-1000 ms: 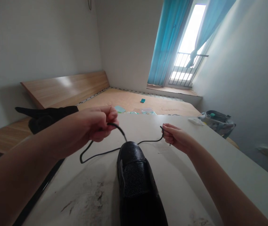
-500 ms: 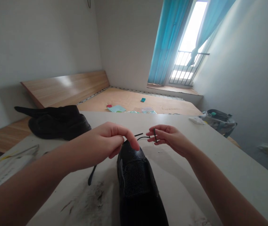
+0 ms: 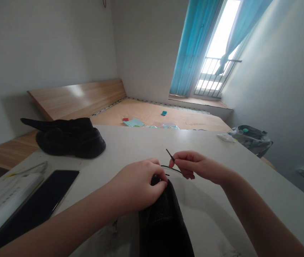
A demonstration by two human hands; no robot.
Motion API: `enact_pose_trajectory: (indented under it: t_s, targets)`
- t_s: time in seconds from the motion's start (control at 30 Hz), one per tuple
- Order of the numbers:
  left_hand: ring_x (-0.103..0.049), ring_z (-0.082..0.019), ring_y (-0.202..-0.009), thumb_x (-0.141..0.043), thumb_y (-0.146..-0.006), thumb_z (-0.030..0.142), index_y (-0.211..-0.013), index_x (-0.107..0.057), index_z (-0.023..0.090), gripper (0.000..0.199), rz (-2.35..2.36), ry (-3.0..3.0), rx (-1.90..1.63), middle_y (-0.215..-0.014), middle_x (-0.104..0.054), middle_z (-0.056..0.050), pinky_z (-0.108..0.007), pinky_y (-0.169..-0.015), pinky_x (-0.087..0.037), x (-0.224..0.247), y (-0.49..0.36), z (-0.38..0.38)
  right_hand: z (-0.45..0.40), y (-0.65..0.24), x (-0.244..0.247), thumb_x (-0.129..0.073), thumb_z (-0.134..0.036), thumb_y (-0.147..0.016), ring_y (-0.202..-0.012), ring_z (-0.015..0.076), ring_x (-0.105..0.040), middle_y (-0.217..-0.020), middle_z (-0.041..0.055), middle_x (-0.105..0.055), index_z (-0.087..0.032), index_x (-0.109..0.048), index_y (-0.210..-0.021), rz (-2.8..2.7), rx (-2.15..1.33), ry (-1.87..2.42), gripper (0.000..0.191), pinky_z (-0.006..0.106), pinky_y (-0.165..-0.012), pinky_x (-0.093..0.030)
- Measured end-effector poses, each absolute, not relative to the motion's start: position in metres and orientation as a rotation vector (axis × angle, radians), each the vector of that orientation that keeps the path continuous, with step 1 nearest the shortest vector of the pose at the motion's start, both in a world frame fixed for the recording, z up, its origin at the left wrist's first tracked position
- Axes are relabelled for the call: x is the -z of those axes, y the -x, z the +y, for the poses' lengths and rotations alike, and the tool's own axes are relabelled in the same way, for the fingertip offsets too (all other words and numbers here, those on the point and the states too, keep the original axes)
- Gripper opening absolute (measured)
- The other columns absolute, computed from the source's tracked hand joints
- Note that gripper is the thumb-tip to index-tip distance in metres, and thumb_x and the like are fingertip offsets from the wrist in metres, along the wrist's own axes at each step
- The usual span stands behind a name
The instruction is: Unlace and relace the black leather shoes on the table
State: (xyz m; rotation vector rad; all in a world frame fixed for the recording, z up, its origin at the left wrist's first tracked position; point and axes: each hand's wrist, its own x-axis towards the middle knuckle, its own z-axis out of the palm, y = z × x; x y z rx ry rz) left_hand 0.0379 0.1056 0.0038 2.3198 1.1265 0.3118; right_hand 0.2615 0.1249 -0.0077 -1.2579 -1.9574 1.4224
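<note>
A black shoe [image 3: 165,221] lies on the white table [image 3: 207,214], pointing away from me. My left hand [image 3: 143,184] is closed on the far end of the shoe, thumb and fingers pinching there; its palm side is hidden. To the right, my right hand [image 3: 189,164] pinches a thin black lace [image 3: 170,154] between thumb and forefinger, with its tip sticking up. Part of the lace [image 3: 171,168] runs from the shoe towards my right hand. A short dark end shows beside my left fingertips.
Another black shoe [image 3: 70,137] rests at the table's back left. A dark phone-like slab [image 3: 34,210] lies near left beside a white packet [image 3: 10,200]. Beyond the table is a bed surface [image 3: 141,109] with small packets. A grey bag [image 3: 253,139] stands at the right.
My left hand has moved right and down, closing on the shoe's far end. My right fingers have drawn together on the lace. The dark slab has come into clear view.
</note>
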Motion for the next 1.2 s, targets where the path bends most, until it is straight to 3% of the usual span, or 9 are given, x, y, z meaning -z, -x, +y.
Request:
enact_pose_trajectory:
  t_s: [0.1,0.23,0.33,0.7,1.07,1.2]
  targets:
    - [-0.065,-0.022,-0.085,-0.057,-0.081,0.030,-0.082,-0.073,0.025,0.017,1.169,-2.320,-0.329,-0.096,-0.068,0.000,-0.035,-0.076,-0.047,0.001,-0.043,0.106,0.123,-0.266,0.001,-0.053,-0.056,-0.090,-0.052,0.0084,-0.038,-0.057,-0.0062,-0.038,-0.015,-0.066,-0.084,-2.027,-1.496,1.278,0.044,0.022,-0.049,-0.034]
    - [-0.065,-0.022,-0.086,-0.056,-0.076,0.021,-0.087,-0.073,0.026,0.020,1.161,-2.334,-0.344,-0.098,-0.068,0.000,-0.034,-0.076,-0.047,0.006,-0.048,0.103,0.124,-0.275,-0.003,-0.061,-0.047,-0.088,-0.051,0.0072,-0.039,-0.059,-0.0068,-0.042,-0.016,-0.069,-0.098,-2.108,-1.590,1.342,0.033,0.020,-0.047,-0.036]
    - [-0.065,-0.022,-0.088,-0.055,-0.075,0.019,-0.089,-0.072,0.026,0.023,1.148,-2.343,-0.356,-0.099,-0.068,0.000,-0.034,-0.077,-0.047,0.008,-0.049,0.101,0.126,-0.280,0.002,-0.063,-0.040,-0.087,-0.047,0.0053,-0.040,-0.058,-0.0065,-0.046,-0.014,-0.067,-0.088,-2.130,-1.712,1.370,0.026,0.017,-0.043,-0.034]
    - [-0.064,-0.022,-0.087,-0.056,-0.075,0.024,-0.085,-0.071,0.025,0.017,1.160,-2.347,-0.362,-0.096,-0.068,0.000,-0.034,-0.076,-0.046,0.009,-0.048,0.100,0.123,-0.270,0.015,-0.064,-0.034,-0.086,-0.045,0.0066,-0.058,-0.056,-0.0059,-0.058,-0.015,-0.056,-0.077,-2.044,-2.044,1.213,0.022,0.017,-0.046,-0.039]
    - [-0.063,-0.020,-0.081,-0.059,-0.078,0.027,-0.080,-0.069,0.024,0.010,1.125,-2.356,-0.405,-0.091,-0.066,0.001,-0.032,-0.070,-0.043,0.012,-0.050,0.102,0.128,-0.261,0.029,-0.069,-0.047,-0.082,-0.043,0.0088,-0.057,-0.054,-0.0047,-0.061,-0.016,-0.056,-0.075,-1.973,-2.062,1.089,0.034,0.022,-0.051,-0.044]
    - [-0.061,-0.019,-0.079,-0.057,-0.083,0.023,-0.080,-0.065,0.022,0.009,1.100,-2.368,-0.466,-0.091,-0.063,0.000,-0.032,-0.070,-0.042,0.006,-0.047,0.102,0.130,-0.263,0.030,-0.072,-0.049,-0.080,-0.054,0.0106,-0.060,-0.062,-0.0025,-0.062,-0.015,-0.059,-0.077,-1.989,-1.928,1.066,0.036,0.024,-0.057,-0.045]
